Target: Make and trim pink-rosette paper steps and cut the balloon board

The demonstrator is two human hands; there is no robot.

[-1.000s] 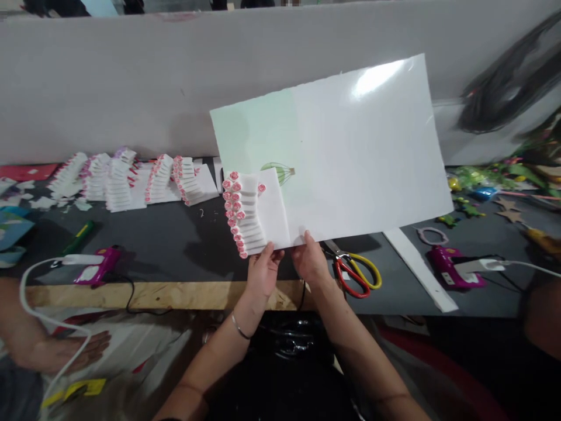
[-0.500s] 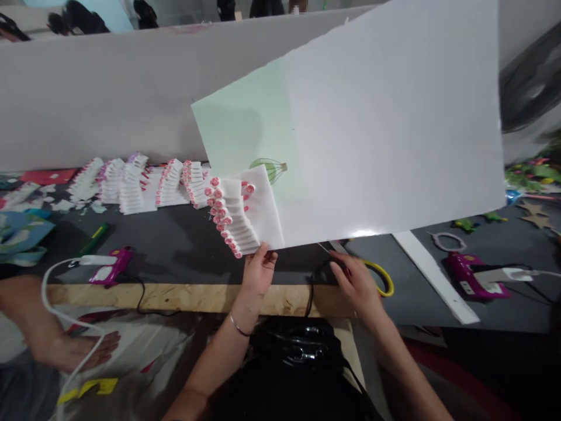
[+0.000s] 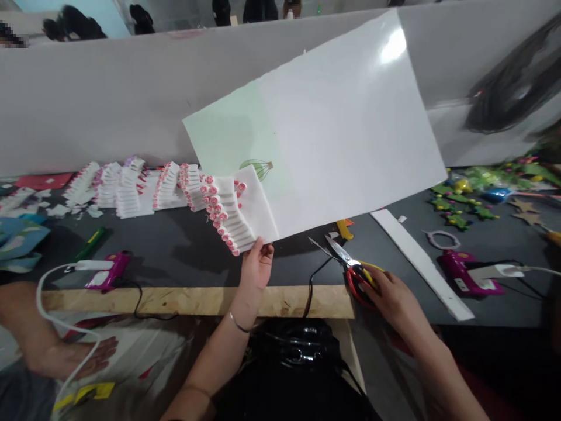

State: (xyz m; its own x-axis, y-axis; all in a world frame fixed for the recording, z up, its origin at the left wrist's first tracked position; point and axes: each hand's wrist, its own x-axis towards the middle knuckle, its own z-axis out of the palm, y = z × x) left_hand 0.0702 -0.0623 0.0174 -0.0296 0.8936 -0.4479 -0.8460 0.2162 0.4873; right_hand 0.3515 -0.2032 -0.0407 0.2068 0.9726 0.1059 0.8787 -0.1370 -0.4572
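While the right-hand part of the broad sheet [image 3: 342, 128] is plain glossy white, with a bright glare near its upper right corner, its left-hand part is pale green and carries a small drawing of a green balloon [image 3: 256, 168]. The sheet is raised at a slant over the dark table [image 3: 175, 251], before the grey wall [image 3: 131, 99]. Over its lower left corner lies a white pad [image 3: 259, 204], bearing a fanned row of slim white sticks [image 3: 236, 219] with pink-red rose ends turned to the left; one further rose sits apart, just right of the row. Left hand [image 3: 257, 266]: closed in a pinch at the pad's lower edge, thumb uppermost, fingers curled beneath; a slim bangle [image 3: 238, 323] at the wrist. Right hand [image 3: 390, 292]: curled part-way shut about the red and yellow handles of the scissors [image 3: 350, 266], low over the table, metal blades directed up and left; whether fingers pass through the loops cannot be told. Near by: a white strip [image 3: 421, 263], right of the scissors; further rose-ended bundles [image 3: 131, 196], along the back of the table at left.
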